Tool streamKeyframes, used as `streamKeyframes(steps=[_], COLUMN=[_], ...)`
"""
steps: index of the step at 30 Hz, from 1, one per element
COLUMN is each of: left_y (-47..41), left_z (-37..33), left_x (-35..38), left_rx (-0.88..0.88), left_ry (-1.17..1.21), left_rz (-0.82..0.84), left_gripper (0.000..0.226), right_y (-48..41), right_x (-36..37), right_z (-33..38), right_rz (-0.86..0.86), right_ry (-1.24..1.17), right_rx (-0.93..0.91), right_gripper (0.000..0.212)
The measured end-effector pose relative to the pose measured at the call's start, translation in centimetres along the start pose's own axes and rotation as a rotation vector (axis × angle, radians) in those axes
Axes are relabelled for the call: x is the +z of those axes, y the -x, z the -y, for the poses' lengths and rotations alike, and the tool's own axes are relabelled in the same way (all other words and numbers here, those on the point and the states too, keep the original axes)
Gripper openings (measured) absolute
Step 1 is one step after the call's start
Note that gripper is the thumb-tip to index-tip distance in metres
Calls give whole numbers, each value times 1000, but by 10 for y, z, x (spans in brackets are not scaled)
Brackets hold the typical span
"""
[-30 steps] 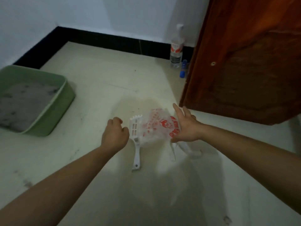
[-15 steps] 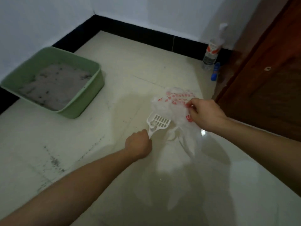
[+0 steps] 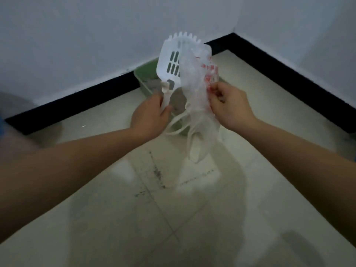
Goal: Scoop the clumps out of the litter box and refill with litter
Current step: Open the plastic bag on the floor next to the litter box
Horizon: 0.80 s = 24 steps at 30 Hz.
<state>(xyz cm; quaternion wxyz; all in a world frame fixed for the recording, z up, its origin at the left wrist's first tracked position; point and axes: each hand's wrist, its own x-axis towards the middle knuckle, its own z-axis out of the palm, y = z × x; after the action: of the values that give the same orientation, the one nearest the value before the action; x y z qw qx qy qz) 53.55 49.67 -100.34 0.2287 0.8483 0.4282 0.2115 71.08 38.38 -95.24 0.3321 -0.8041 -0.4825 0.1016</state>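
The left hand (image 3: 149,114) has its fingers closed around the handle of a white scoop (image 3: 170,60). The scoop stands upright in the air, with its toothed edge pointing to 12 o'clock and its slots facing the camera. At 3 o'clock from it, the right hand (image 3: 231,106) pinches a thin plastic bag (image 3: 192,89) between the thumb and the curled fingers. The bag is half clear with red print. It touches the right side of the scoop and hangs down toward 6 o'clock, and its loops hang between the two hands.

The green litter box (image 3: 141,83) is on the floor (image 3: 115,218) at 12 o'clock from the hands, in the corner of the room, mostly hidden behind the scoop and the bag. Some grey litter (image 3: 152,84) shows inside. A black baseboard (image 3: 77,105) runs under the pale walls. The tiles have dark dirty marks at 6 o'clock from the bag.
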Motion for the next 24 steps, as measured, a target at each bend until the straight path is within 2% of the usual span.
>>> streamKeyframes(steps=[3, 6, 12, 15, 19, 24], left_y=[7, 22, 55, 64, 77, 74], left_z=[66, 119, 187, 197, 191, 179], left_x=[-10, -16, -10, -3, -7, -45], left_rx=[-156, -326, -586, -639, -680, -608], left_ry=[59, 123, 213, 175, 142, -49], left_rz=[-69, -108, -84, -24, 6, 15], left_gripper=[25, 28, 24, 26, 28, 28], right_y=[-15, -25, -25, -15, -11, -41], right_x=[72, 131, 198, 211, 217, 228], right_z=[49, 76, 80, 65, 46, 26], right_rz=[109, 183, 390, 468, 561, 542], right_ry=[-73, -150, -463, -563, -444, -258], right_rx=[-40, 22, 461, 560, 598, 560], right_gripper=[23, 23, 22, 21, 19, 35])
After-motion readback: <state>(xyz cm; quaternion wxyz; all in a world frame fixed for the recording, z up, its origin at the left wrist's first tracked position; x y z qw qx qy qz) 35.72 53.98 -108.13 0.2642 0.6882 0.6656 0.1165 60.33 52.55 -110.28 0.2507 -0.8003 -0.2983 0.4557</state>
